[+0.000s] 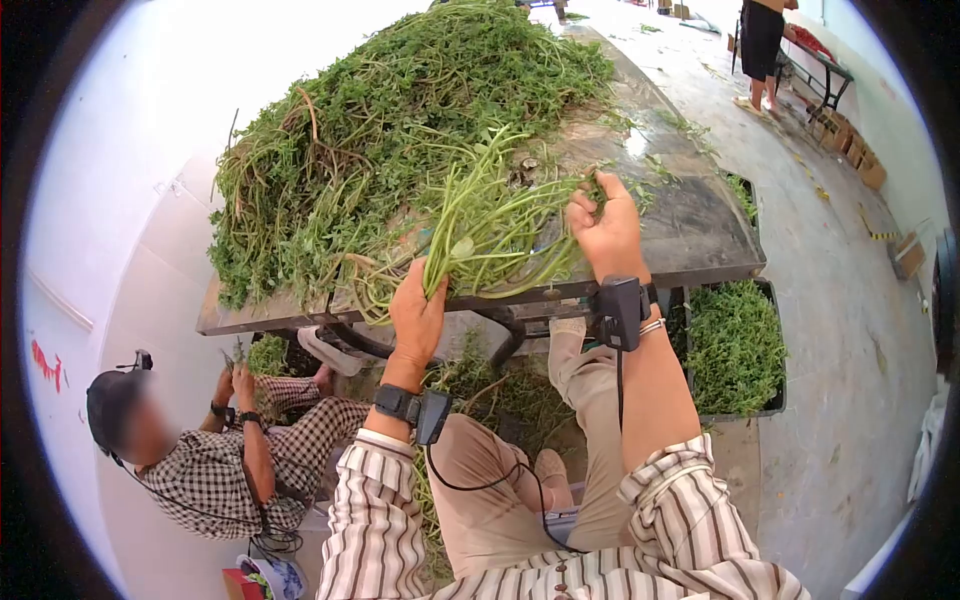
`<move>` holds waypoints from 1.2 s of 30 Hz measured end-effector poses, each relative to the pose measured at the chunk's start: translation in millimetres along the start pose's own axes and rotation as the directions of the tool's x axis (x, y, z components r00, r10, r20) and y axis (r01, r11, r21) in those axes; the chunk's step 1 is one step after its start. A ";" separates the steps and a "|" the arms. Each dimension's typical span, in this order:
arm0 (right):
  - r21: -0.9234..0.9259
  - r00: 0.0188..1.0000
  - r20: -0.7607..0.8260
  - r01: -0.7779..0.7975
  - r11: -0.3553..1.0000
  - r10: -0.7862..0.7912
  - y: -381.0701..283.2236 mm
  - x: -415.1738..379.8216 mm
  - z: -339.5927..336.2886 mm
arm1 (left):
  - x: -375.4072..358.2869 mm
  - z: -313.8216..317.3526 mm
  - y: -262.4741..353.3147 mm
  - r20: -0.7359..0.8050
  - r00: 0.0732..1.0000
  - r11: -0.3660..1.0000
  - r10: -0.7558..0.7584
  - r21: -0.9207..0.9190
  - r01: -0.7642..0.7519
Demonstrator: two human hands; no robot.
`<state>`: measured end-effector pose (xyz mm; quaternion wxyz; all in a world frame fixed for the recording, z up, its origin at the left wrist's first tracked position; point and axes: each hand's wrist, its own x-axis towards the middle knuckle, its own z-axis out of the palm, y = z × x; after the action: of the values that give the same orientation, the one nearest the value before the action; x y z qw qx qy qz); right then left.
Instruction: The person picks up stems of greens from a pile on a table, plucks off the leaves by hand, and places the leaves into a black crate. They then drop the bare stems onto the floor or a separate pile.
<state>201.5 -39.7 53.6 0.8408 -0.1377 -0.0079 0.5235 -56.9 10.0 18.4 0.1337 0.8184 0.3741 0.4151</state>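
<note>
My left hand (417,312) is closed round the lower ends of a bunch of long green stems (462,222) at the table's front edge. The stems fan upward and to the right, over the tabletop. Fingers curled, my right hand (610,228) pinches a leafy green sprig (592,190) at the right side of the bunch; part of the sprig is hidden by the fingers. Just beyond both hands rises a large heap of leafy greens (400,110), tangled with some brownish stems.
The dark table (700,225) carries scattered leaf bits. Below its right corner stands a black crate (775,395) full of greens. More greens (510,400) lie under the table. A seated co-worker (220,450) handles greens at left; another person (763,45) stands far right near cardboard boxes (848,145).
</note>
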 end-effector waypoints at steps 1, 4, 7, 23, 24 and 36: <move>-0.015 0.998 0.033 0.050 0.999 -0.050 -1.5 -1.6 1.8 | -0.1 0.2 -0.3 0.012 0.999 1.000 -0.031 0.005 0.031; -0.006 0.994 0.050 0.102 0.995 -0.102 -7.5 -3.1 -1.2 | 1.0 2.8 -2.7 -0.013 1.000 0.999 0.002 -0.033 -0.002; -0.029 0.994 0.059 0.099 0.995 -0.097 -12.4 -4.5 -2.7 | 0.7 3.8 -2.2 -0.025 1.000 0.999 -0.019 -0.046 0.018; 0.020 0.997 0.024 0.069 0.997 -0.069 -14.5 1.4 -22.0 | 0.8 4.3 1.0 -0.067 0.998 1.000 0.003 -0.030 -0.005; 0.033 0.997 0.013 0.075 0.997 -0.076 -14.7 2.1 -23.9 | 1.2 3.5 2.4 -0.049 0.999 1.000 -0.013 0.005 0.014; -0.040 0.995 0.005 0.101 0.994 -0.100 -9.2 -0.7 -35.9 | 24.0 -57.9 -15.3 -0.195 0.977 0.992 -0.085 -0.108 0.065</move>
<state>214.9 -52.2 21.4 0.8632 -0.1532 -0.0264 0.4804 -100.7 32.4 60.0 0.1521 0.7503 0.3948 0.5080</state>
